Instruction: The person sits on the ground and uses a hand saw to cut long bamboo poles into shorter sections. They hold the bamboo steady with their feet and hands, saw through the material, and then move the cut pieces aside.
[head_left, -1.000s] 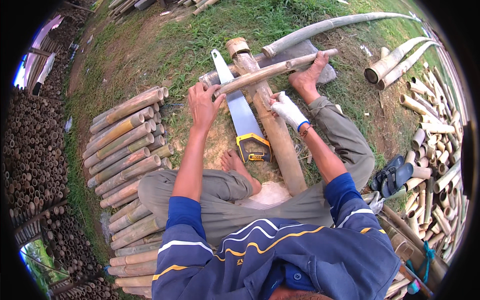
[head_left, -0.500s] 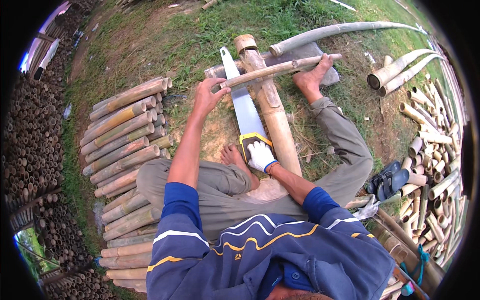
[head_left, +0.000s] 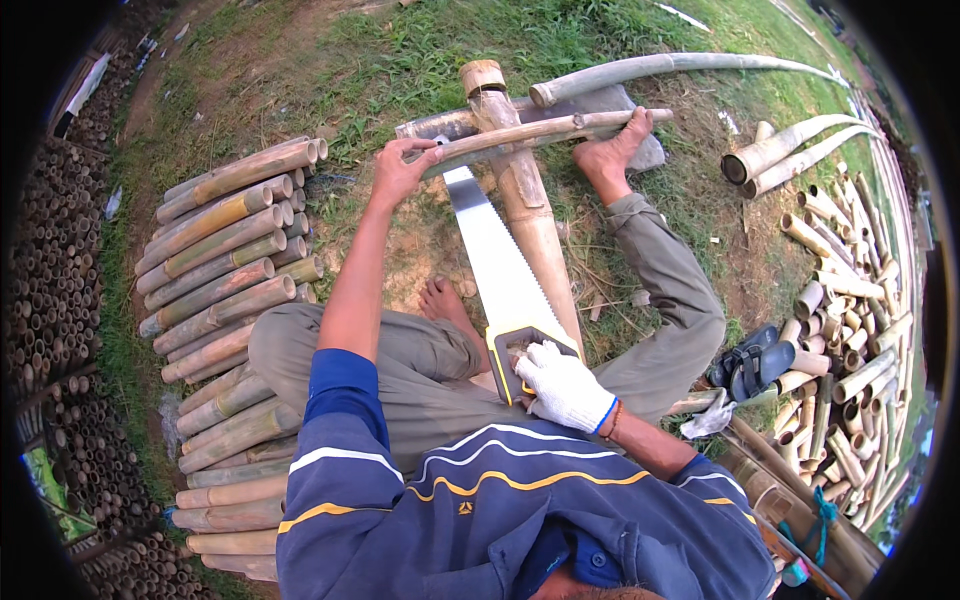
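My right hand [head_left: 565, 385], in a white knit glove, is wrapped round the yellow-and-black handle of a handsaw [head_left: 495, 240]. The saw's blade runs away from me, and its far end passes beneath a split bamboo strip [head_left: 540, 130]. With bare fingers my left hand [head_left: 402, 170] grips the left end of that strip, thumb on the near side. The strip lies across a thick bamboo post [head_left: 522, 190]. My right foot [head_left: 610, 155] presses on the strip's right part.
Cut bamboo lengths [head_left: 215, 270] are stacked at my left, with dark bamboo piles beyond. Long poles [head_left: 690, 65] lie at the far right. A heap of short bamboo pieces [head_left: 850, 350] and black sandals [head_left: 750, 362] sit at my right. My left foot [head_left: 445, 305] rests beside the saw.
My right hand has drawn the saw back toward me, so less of the blade shows past the strip. My left hand still holds the strip's end. The whole view has shifted slightly.
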